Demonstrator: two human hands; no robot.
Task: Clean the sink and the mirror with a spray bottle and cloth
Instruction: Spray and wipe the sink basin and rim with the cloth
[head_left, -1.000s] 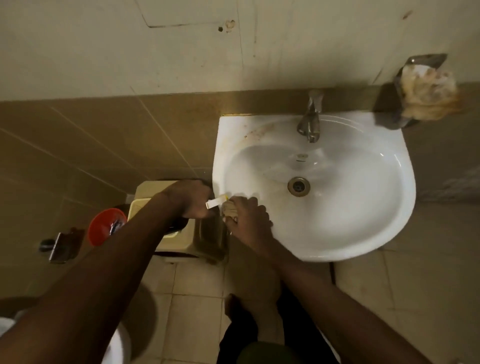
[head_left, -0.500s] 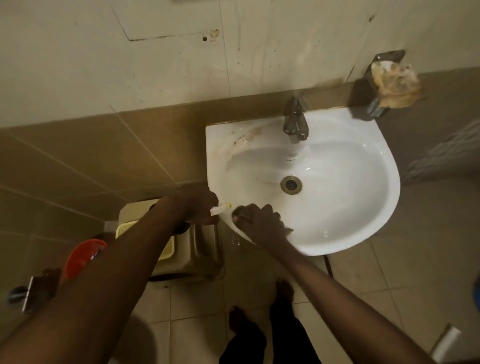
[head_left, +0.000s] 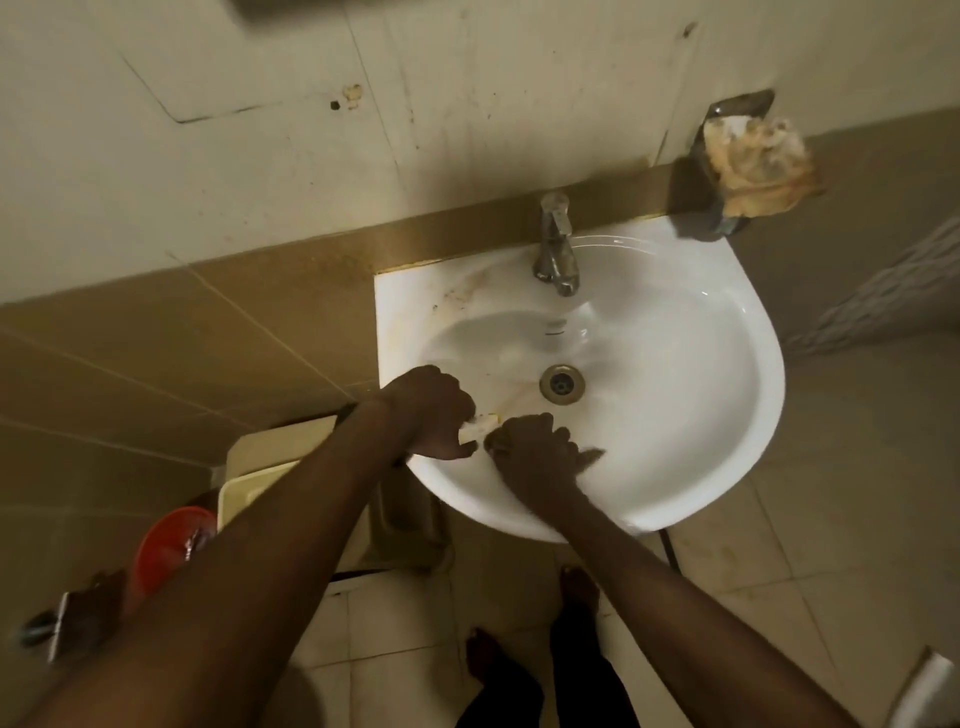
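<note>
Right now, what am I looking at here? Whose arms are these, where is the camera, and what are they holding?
No machine here: a person wears a camera on the head, looking down at their own arms. Below is a white sink on a tiled wall, with a metal tap and a drain. The left hand grips something small and pale at the sink's near rim; what it is I cannot tell. The right hand is curled round something dark, probably a cloth, inside the basin. A crumpled rag sits on a wall holder above.
</note>
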